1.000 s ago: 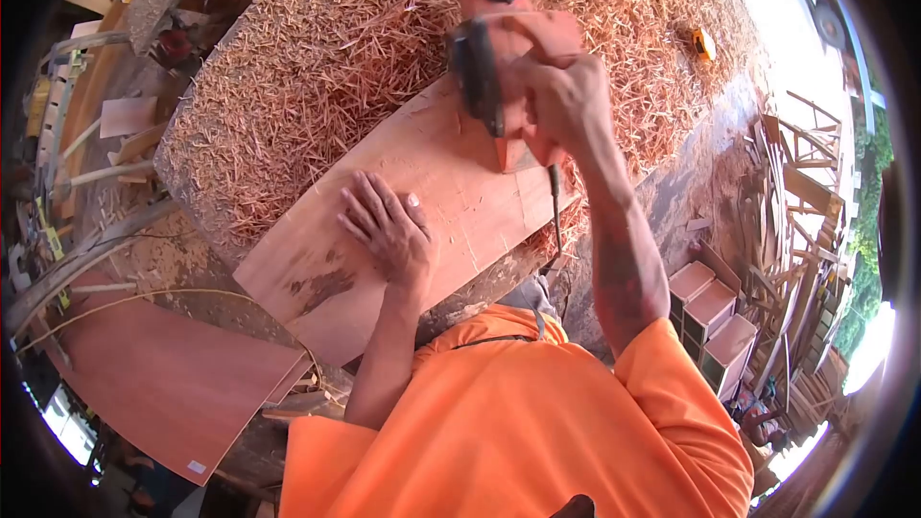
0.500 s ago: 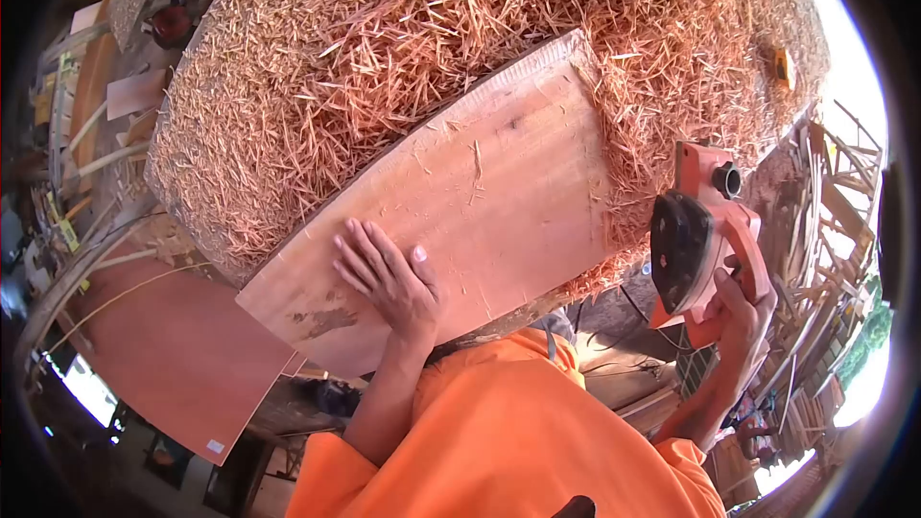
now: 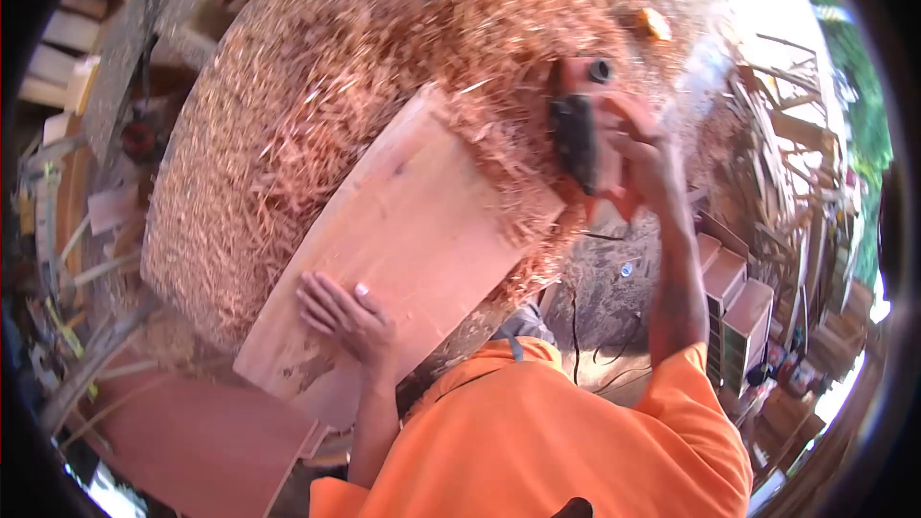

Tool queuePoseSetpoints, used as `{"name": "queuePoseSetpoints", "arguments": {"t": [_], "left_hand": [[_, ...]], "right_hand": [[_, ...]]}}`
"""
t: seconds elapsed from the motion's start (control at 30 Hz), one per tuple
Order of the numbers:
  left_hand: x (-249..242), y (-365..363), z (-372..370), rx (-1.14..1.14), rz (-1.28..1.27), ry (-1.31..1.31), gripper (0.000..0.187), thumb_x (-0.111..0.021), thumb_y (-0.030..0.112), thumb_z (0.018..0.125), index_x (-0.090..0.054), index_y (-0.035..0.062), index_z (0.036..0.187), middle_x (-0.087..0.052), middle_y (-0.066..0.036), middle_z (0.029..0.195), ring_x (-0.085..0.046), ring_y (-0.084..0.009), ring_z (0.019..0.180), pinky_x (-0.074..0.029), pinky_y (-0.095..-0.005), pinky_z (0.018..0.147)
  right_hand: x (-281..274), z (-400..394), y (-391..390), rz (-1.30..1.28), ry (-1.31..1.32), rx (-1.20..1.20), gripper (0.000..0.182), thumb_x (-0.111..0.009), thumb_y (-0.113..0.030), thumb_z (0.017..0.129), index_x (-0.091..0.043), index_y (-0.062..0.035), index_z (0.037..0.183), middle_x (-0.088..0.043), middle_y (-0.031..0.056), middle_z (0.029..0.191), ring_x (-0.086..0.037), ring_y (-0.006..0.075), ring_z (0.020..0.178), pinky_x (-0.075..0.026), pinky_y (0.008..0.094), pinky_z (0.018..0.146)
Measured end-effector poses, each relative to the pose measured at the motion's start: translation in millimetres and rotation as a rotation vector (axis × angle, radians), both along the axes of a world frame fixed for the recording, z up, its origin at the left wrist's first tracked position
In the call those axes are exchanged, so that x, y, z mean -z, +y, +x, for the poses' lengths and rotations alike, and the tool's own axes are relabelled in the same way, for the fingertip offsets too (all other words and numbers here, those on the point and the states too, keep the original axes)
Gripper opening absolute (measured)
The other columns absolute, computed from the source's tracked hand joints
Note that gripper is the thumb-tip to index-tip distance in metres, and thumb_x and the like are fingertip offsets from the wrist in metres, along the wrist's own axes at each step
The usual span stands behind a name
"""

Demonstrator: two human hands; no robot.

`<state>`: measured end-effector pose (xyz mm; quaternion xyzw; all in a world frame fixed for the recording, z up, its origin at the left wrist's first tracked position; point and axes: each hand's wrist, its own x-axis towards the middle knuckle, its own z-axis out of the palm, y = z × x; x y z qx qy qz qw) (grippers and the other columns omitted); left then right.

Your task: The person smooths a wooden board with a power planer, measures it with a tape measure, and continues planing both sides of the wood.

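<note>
Writing cannot be read anywhere; the view is blurred. Right hand [image 3: 645, 165] is clenched around an orange power planer [image 3: 580, 134], held at the far right edge of the board [image 3: 403, 240]. Left hand [image 3: 343, 315] lies flat, fingers spread, on the board's near end. Shavings [image 3: 317, 86] heap beyond both hands; the board between the hands is bare.

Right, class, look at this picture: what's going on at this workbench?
A person in an orange shirt presses the left hand flat on a wooden board lying on a bench heaped with wood shavings. The right hand grips an orange electric planer at the board's far end.
</note>
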<state>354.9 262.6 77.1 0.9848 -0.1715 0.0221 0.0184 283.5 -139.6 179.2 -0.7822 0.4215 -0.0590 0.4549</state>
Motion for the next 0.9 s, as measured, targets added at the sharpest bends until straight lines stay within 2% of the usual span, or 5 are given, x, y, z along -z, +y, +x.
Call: {"name": "queuePoseSetpoints", "arguments": {"t": [0.3,0.4,0.6,0.73,0.9], "left_hand": [[-9,15,32,0.064,-0.302,-0.041,0.056,-0.054,0.040,0.096,-0.051,-0.0002,0.134,-0.051,-0.020,0.134,-0.047,-0.0398,0.124,-0.033,-0.0533,0.106],[-7,49,82,0.078,-0.353,0.178,0.065,-0.064,0.053,0.087,-0.057,0.0010,0.126,-0.055,-0.019,0.124,-0.051,-0.0388,0.117,-0.041,-0.0514,0.099],[-28,54,127,0.155,-0.121,0.566,0.093,-0.073,0.072,0.065,-0.057,-0.0008,0.121,-0.056,-0.021,0.120,-0.052,-0.0394,0.114,-0.045,-0.0489,0.095],[-23,57,107,0.128,-0.155,0.478,0.098,-0.076,0.072,0.061,-0.055,-0.0022,0.123,-0.055,-0.022,0.120,-0.052,-0.0395,0.116,-0.043,-0.0472,0.099],[-25,85,55,0.067,-0.234,0.548,0.096,-0.087,0.054,0.059,-0.054,-0.0023,0.129,-0.051,-0.022,0.126,-0.049,-0.0384,0.121,-0.043,-0.0458,0.101]], "right_hand": [[19,-2,-3,-0.004,-0.100,0.090,0.015,-0.070,-0.015,0.081,-0.069,-0.0006,0.086,-0.058,0.0011,0.059,-0.055,0.0113,0.050,-0.041,0.0292,0.043],[53,-11,-21,-0.153,-0.206,-0.062,0.035,-0.063,-0.011,0.083,-0.064,-0.0105,0.119,-0.060,0.0015,0.081,-0.053,0.0098,0.053,-0.042,0.0278,0.045],[48,-10,-11,0.108,-0.112,0.220,0.017,-0.065,-0.010,0.081,-0.069,-0.0008,0.095,-0.052,-0.0019,0.056,-0.048,0.0093,0.042,-0.040,0.0273,0.041],[38,-21,37,-0.909,-0.226,0.196,0.044,-0.074,-0.018,0.083,-0.057,0.0013,0.119,-0.061,0.0183,0.105,-0.060,0.0253,0.098,-0.050,0.0367,0.082],[61,-70,125,-0.671,-0.305,-0.275,0.069,-0.080,-0.012,0.076,-0.045,-0.0020,0.134,-0.048,0.0228,0.130,-0.047,0.0408,0.120,-0.040,0.0498,0.102]]}}
